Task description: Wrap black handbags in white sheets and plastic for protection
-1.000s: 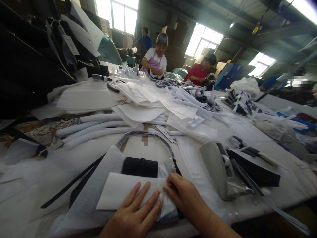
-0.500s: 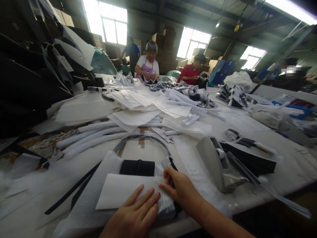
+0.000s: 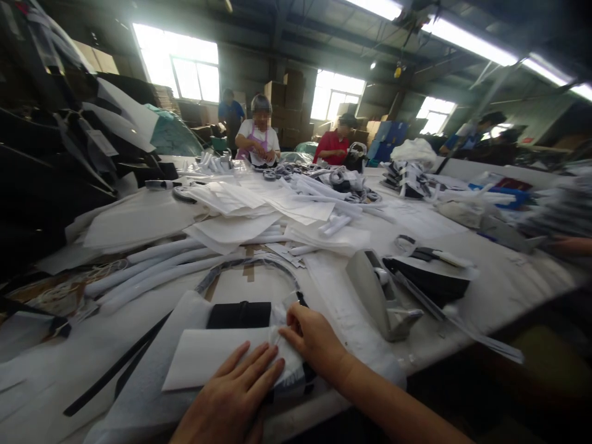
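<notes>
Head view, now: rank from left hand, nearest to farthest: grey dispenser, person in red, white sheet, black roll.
From the left hand:
1. White sheet: under its fingers.
2. Black roll: just beyond the sheet.
3. Grey dispenser: off to the right.
4. Person in red: across the table.

The left hand lies palm down at about seven o'clock, its fingers straight, slightly spread and aimed toward two o'clock. The right forearm slants in from four o'clock; the right hand has curled fingers, its thumb pointing toward ten o'clock, near the left fingertips.
</notes>
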{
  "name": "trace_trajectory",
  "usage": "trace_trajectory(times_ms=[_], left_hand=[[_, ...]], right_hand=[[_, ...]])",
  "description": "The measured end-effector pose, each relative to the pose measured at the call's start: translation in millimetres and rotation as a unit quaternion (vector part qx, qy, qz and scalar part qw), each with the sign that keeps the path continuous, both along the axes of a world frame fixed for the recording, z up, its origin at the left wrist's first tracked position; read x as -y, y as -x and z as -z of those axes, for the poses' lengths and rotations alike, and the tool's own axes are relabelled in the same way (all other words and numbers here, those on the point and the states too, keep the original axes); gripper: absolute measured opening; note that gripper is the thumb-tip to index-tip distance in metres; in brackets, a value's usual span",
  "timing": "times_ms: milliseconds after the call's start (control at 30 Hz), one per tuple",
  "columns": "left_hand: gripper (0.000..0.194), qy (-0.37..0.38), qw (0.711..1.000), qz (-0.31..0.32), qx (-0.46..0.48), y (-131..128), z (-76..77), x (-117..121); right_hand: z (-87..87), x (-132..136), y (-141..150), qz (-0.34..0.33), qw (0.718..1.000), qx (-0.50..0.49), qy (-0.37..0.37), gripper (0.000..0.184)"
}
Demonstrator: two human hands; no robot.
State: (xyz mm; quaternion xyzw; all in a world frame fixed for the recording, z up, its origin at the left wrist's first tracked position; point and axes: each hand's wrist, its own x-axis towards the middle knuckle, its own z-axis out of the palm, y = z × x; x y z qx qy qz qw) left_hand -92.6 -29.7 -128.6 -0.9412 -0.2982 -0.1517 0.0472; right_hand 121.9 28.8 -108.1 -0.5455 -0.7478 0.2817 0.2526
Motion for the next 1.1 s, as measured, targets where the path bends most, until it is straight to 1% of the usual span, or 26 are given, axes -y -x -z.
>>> trace_trajectory(times_ms=[67, 133, 167, 200, 233, 300, 367, 400, 467, 533, 633, 733, 800, 867, 967, 1033, 1100], left_hand=[[0.083, -0.043, 0.999, -0.001, -0.011, 0, -2.5, -1], [0.082, -0.072, 0.997, -0.008, -0.026, 1, -5.8, -2], [0.082, -0.081, 0.996, -0.013, -0.031, 1, -7.6, -2], [0.082, -0.083, 0.996, -0.016, -0.036, 1, -9.5, -1], [0.083, -0.086, 0.996, -0.015, -0.036, 1, -11.3, -1], [0.082, -0.093, 0.995, -0.006, -0.031, 2, -13.9, 0], [0.080, -0.094, 0.995, -0.008, -0.033, 3, -14.8, 0], [0.081, -0.096, 0.995, -0.008, -0.036, 3, -14.4, 0], [0.082, -0.103, 0.994, -0.007, -0.040, 3, -12.6, -1], [0.082, -0.110, 0.993, -0.002, -0.045, 2, -10.2, -2], [0.080, -0.120, 0.991, -0.001, -0.051, 2, -8.1, -3], [0.081, -0.124, 0.991, 0.002, -0.049, 2, -8.3, -3], [0.082, -0.119, 0.992, 0.003, -0.049, 4, -7.4, -4], [0.083, -0.115, 0.992, 0.000, -0.052, 5, -3.5, -5], [0.086, -0.137, 0.990, 0.005, -0.026, 7, 8.7, -9], [0.089, -0.155, 0.988, 0.013, 0.001, 8, 18.2, -12], [0.090, -0.159, 0.987, 0.015, 0.015, 9, 25.4, -14]], right_hand=[[-5.9, 2, -7, 0.002, 1.000, -0.003, -0.021, 0.013], [-15.0, 6, -30, 0.025, 0.999, -0.006, -0.045, 0.009], [-20.7, 8, -48, 0.053, 0.997, -0.008, -0.059, 0.008], [-27.0, 11, -69, 0.092, 0.993, -0.008, -0.074, 0.011], [-33.3, 14, -93, 0.141, 0.986, -0.008, -0.091, 0.017], [-44.4, 15, -145, 0.249, 0.962, -0.002, -0.115, 0.029], [-50.2, 12, -190, 0.320, 0.943, 0.001, -0.095, 0.033], [-50.4, 8, -207, 0.336, 0.939, -0.001, -0.066, 0.030], [-46.7, -1, -227, 0.344, 0.939, -0.018, 0.007, 0.028], [-40.5, -10, -232, 0.341, 0.936, -0.049, 0.076, 0.033], [-35.4, -21, -227, 0.345, 0.921, -0.103, 0.146, 0.035], [-39.4, -27, -223, 0.352, 0.902, -0.154, 0.199, 0.033], [-45.2, -29, -223, 0.354, 0.890, -0.188, 0.219, 0.027], [-52.4, -29, -222, 0.355, 0.880, -0.226, 0.220, 0.020], [-66.0, -20, -219, 0.374, 0.863, -0.287, 0.181, 0.012], [-76.1, -6, -217, 0.390, 0.850, -0.325, 0.142, 0.009], [-84.0, 14, -215, 0.399, 0.837, -0.356, 0.114, 0.009]])
